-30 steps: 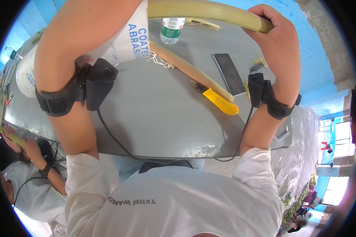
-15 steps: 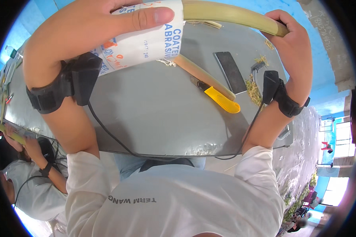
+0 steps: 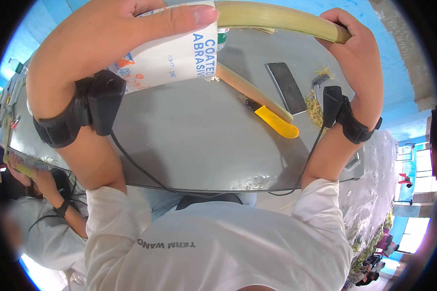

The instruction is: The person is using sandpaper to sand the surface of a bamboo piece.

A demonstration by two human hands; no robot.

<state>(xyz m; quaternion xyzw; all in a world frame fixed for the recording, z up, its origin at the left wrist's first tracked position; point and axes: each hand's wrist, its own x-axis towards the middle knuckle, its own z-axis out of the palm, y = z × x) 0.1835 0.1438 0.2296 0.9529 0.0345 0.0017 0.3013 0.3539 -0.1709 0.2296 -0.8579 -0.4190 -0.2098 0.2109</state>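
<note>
Sanding a bamboo strip over the grey tabletop (image 3: 189,145)

The left hand (image 3: 107,43) pinches a folded sheet of sandpaper (image 3: 172,53) around the pale green bamboo strip (image 3: 277,19); the right hand (image 3: 357,68) is closed around its far end, above the tabletop's far edge. Shavings (image 3: 315,106) by the yellow utility knife (image 3: 277,122) suggest trimming is done; smoothing probably remains.

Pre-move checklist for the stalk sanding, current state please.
1. Left hand wraps abrasive sheet around pale green stalk: ok.
2. Right hand grips the stalk's other end: ok.
3. Stalk held above grey table, not touching it: ok.
4. Yellow utility knife lies on the table, apart from both hands: ok; blade state cannot tell.
5. Shavings near the right wrist: not ok.
</note>
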